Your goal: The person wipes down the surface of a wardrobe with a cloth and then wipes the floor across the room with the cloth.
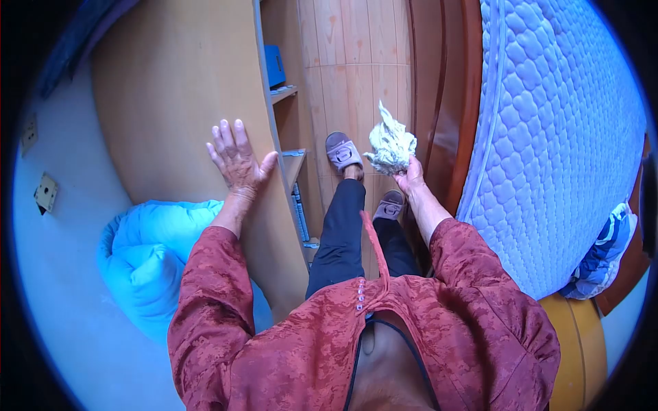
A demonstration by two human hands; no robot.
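Note:
My left hand [240, 161] lies flat with its fingers apart on the tan wooden top [181, 82] of a shelf unit, near its right edge. In my right hand [411, 175] is a crumpled pale cloth [392, 145], bunched up and held out over the floor between the shelf unit and the bed. The fingers of that hand are partly hidden by the cloth.
A bed with a quilted lavender mattress cover [548, 137] and dark wooden side [445, 89] stands on the right. Light blue bedding [151, 260] is heaped at left. Open shelves [291, 164] hold a blue box [274, 66]. My slippered feet stand on the tiled floor [349, 75].

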